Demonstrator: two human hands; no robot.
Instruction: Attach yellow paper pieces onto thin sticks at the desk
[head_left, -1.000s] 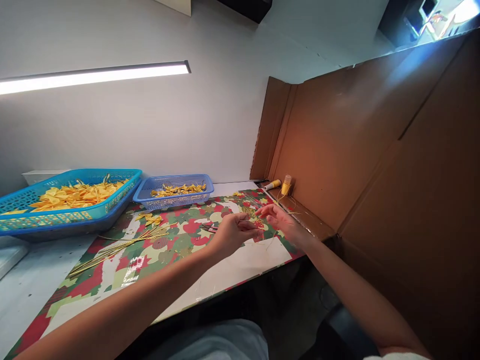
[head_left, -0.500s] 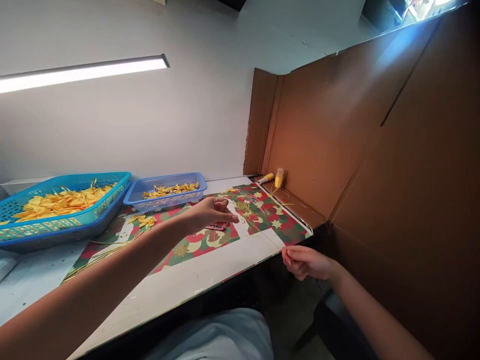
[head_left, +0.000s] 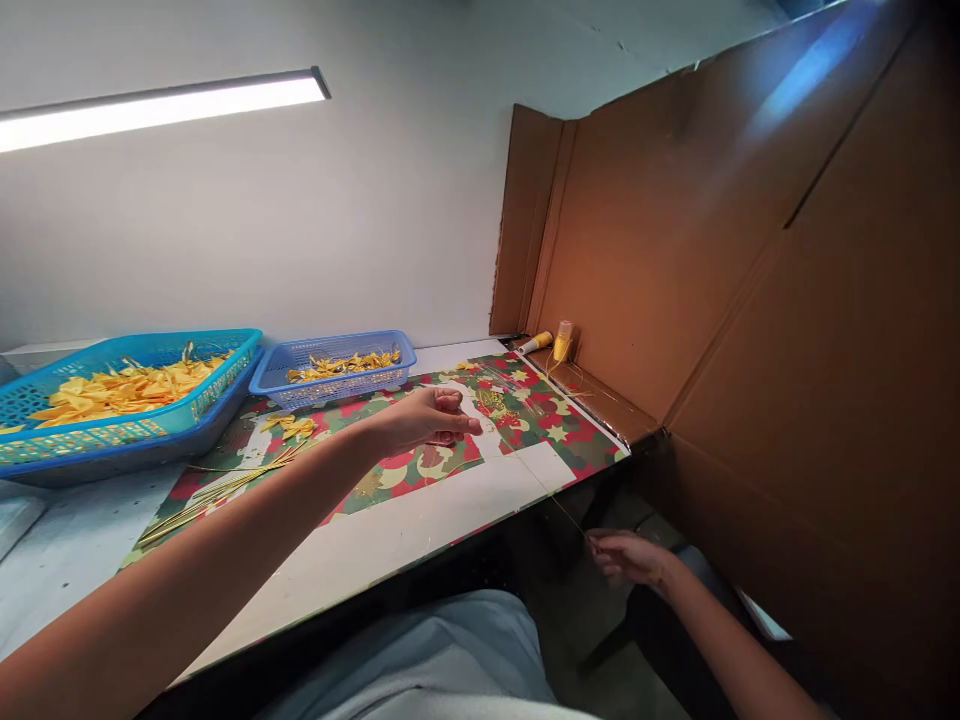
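Note:
My left hand [head_left: 429,420] is closed above the patterned table cover, thumb and fingers pinched together. Below and to the right, past the table's front edge, my right hand [head_left: 628,556] is closed on a thin yellowish thread [head_left: 550,494]. The thread runs straight and slanting up toward my left fingertips; its far end is too fine to follow clearly. Under the left hand lies a small reddish object [head_left: 441,438], mostly hidden. Beyond it on the cover is a patch of fine golden bits [head_left: 495,402].
A turquoise basket [head_left: 225,388] holds yellow petal-like pieces; a smaller blue basket [head_left: 330,384] holds similar ones. Yellow thread spools [head_left: 562,343] stand by the cardboard wall [head_left: 637,250]. Thin stems [head_left: 214,492] and loose yellow pieces [head_left: 289,427] lie left. A dark stool [head_left: 637,630] is below.
My right hand has moved down and slightly right, away from the table edge, and a longer stretch of thread shows. The left hand has stayed nearly in place. The view has tilted slightly.

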